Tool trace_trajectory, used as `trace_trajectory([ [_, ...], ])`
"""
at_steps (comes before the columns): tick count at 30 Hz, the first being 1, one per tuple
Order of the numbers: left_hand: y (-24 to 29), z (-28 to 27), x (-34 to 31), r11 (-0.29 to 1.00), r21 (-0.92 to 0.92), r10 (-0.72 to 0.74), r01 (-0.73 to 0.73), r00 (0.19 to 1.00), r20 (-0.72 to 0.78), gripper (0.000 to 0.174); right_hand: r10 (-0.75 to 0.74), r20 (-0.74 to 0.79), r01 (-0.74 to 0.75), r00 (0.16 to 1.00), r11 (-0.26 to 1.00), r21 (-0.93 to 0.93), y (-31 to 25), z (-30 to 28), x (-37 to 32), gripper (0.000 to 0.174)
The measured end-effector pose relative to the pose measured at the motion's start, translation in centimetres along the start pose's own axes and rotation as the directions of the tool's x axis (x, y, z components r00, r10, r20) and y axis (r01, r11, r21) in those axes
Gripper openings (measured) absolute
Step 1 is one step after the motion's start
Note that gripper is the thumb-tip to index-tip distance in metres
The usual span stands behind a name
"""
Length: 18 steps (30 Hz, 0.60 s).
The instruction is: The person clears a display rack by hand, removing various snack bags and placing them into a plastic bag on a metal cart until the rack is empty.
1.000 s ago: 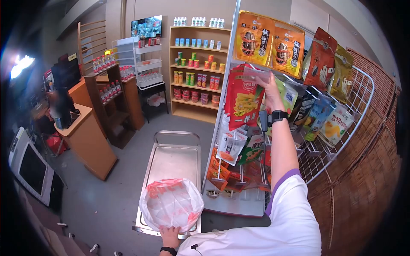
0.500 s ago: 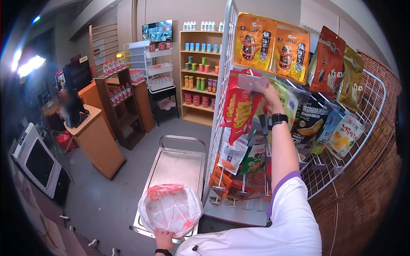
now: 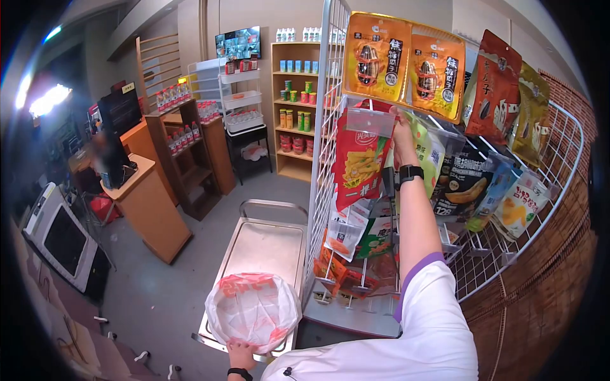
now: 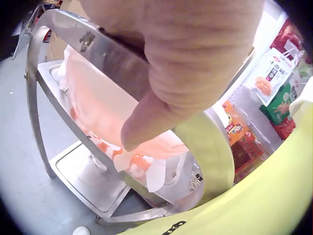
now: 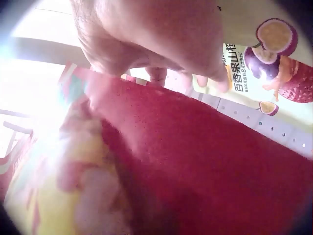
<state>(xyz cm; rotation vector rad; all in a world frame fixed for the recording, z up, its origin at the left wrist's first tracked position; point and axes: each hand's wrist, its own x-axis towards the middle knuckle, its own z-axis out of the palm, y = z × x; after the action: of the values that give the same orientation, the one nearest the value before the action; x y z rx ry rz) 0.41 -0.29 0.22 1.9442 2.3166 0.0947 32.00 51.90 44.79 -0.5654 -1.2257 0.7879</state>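
Note:
My right hand (image 3: 404, 141) is up at the rack, pinching the upper right edge of a red snack bag (image 3: 361, 165) that hangs behind a clear price tag (image 3: 370, 122). In the right wrist view the bag's red back fills the middle, and my fingers (image 5: 156, 76) are partly hidden behind its top edge. Just right of the hand hangs a pale green fruit snack bag (image 5: 274, 63). Low in the head view, my left hand (image 3: 241, 351) grips the metal cart handle (image 4: 88, 36), beside a basket lined with a white-and-red plastic bag (image 3: 254, 311).
The wire rack (image 3: 559, 190) holds several other snack bags, including orange seed packs (image 3: 375, 60) above and a black bag (image 3: 467, 184) to the right. The steel cart (image 3: 264, 247) stands left of the rack. Farther off are a stocked wooden shelf (image 3: 293, 166) and a counter (image 3: 152, 216).
The red snack bag swings and creases half a second ago, then hangs flatter again, with my right hand still at its edge. The view has turned slightly left. My left hand stays on the cart.

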Motion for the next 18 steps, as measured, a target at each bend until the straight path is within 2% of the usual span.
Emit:
trace_trajectory([
  [1, 0.0, 0.2, 0.0, 1.0, -0.001, -0.002, 0.002, 1.0, 0.001, 0.031, 0.001, 0.002, -0.001, 1.0, 1.0, 0.0, -0.3, 0.0, 0.0, 0.043],
  [3, -0.3, 0.5, 0.1, 1.0, 0.03, -0.008, 0.006, 0.999, 0.042, 0.032, 0.264, -0.022, -0.264, 0.964, 0.964, -0.002, -1.4, -0.1, -0.3, 0.041],
  [7, -0.2, 0.6, 0.2, 1.0, 0.015, -0.021, 0.02, 0.998, 0.061, 0.033, 0.269, 0.001, -0.268, 0.963, 0.962, 0.058, -1.6, 0.2, -0.4, 0.039],
  [9, -0.3, 0.7, 0.2, 0.999, 0.035, -0.026, 0.024, 0.998, 0.062, 0.033, 0.017, 0.005, -0.017, 1.0, 1.0, 0.02, 0.8, -0.6, 1.4, 0.039],
  [10, -0.2, 0.4, 0.3, 0.999, 0.034, -0.027, 0.025, 0.998, 0.061, 0.033, 0.016, 0.007, -0.016, 1.0, 1.0, 0.021, 1.7, -1.1, 2.5, 0.039],
  [12, 0.1, -0.2, 0.3, 0.999, 0.032, -0.041, 0.039, 0.995, 0.09, 0.033, -0.13, -0.025, 0.126, 0.991, 0.983, -0.137, 2.9, -1.8, 4.1, 0.039],
  [13, 0.1, 0.0, 0.4, 0.999, 0.031, -0.043, 0.04, 0.995, 0.088, 0.033, -0.132, -0.023, 0.127, 0.991, 0.983, -0.136, 3.5, -1.9, 4.3, 0.039],
  [15, 0.0, 0.3, 0.4, 0.998, 0.038, -0.045, 0.042, 0.996, 0.083, 0.033, -0.011, -0.022, 0.012, 1.0, 0.999, 0.033, 4.0, -1.7, 4.6, 0.046],
  [16, 0.0, 0.2, 0.4, 0.998, 0.037, -0.047, 0.044, 0.996, 0.081, 0.033, -0.012, -0.019, 0.012, 1.0, 0.999, 0.034, 3.9, -1.7, 4.6, 0.046],
  [18, 0.0, 0.0, 0.3, 0.999, 0.033, -0.04, 0.037, 0.995, 0.086, 0.031, 0.215, 0.114, -0.236, 0.97, 0.944, 0.23, 3.4, -1.9, 4.3, 0.05],
])
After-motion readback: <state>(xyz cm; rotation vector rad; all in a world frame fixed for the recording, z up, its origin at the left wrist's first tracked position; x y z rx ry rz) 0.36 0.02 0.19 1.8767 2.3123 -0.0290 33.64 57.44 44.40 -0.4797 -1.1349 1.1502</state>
